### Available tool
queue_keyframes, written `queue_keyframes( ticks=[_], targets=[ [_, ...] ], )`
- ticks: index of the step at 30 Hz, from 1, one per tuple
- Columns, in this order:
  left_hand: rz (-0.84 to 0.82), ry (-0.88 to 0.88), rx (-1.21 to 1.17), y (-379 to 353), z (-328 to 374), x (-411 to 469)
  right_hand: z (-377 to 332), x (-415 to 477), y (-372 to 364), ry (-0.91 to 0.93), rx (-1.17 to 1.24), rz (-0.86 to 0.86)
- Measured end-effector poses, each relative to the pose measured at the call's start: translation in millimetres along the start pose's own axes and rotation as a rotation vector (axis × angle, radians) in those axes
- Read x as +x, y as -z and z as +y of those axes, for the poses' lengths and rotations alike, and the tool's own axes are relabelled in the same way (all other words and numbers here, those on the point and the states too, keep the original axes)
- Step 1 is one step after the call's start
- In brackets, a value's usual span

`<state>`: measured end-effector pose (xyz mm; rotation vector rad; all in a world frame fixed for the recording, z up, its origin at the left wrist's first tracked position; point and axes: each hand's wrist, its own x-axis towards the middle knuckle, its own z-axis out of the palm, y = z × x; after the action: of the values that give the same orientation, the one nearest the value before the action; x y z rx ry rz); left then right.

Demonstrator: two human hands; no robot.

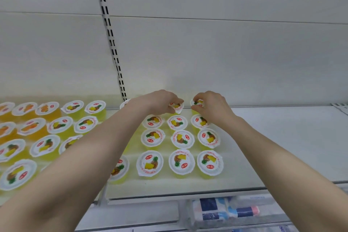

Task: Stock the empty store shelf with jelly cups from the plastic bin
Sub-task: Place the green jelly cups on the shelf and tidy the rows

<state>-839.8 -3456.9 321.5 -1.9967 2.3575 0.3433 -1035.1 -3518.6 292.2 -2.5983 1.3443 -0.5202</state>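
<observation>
Both hands clamped: left hand (160,102) and right hand (211,105) each seating a jelly cup (176,106) in the shelf (282,137) back row; next: release, grab more.

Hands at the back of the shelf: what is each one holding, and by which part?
Each holds one jelly cup by its lid rim: left hand on a tilted cup, right hand on another cup.

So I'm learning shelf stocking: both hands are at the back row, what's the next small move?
Probably let go and draw back: the left hand and right hand each hold a jelly cup at the back of the shelf, completing those columns.
</observation>
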Motion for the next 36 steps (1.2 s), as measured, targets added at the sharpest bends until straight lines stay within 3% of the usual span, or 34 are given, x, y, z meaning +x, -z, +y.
queue_keyframes(
  ticks=[7,12,20,36],
  targets=[
    [0.162,0.070,0.054,-11.3,8.6,-1.8,3.5,-5.0,2.3,0.035,0.025,-0.024],
    [0.367,0.054,-0.011,-6.1,11.1,-27.0,7.7,-13.4,20.2,0.095,0.054,0.033],
    [0.164,0.005,-0.065,-12.1,27.6,-56.8,-2.9,-41.0,28.2,0.017,0.055,-0.209],
    [0.200,0.111,-0.068,-19.5,40.4,-60.2,9.8,-51.7,27.3,0.048,0.081,-0.090]
  ],
)
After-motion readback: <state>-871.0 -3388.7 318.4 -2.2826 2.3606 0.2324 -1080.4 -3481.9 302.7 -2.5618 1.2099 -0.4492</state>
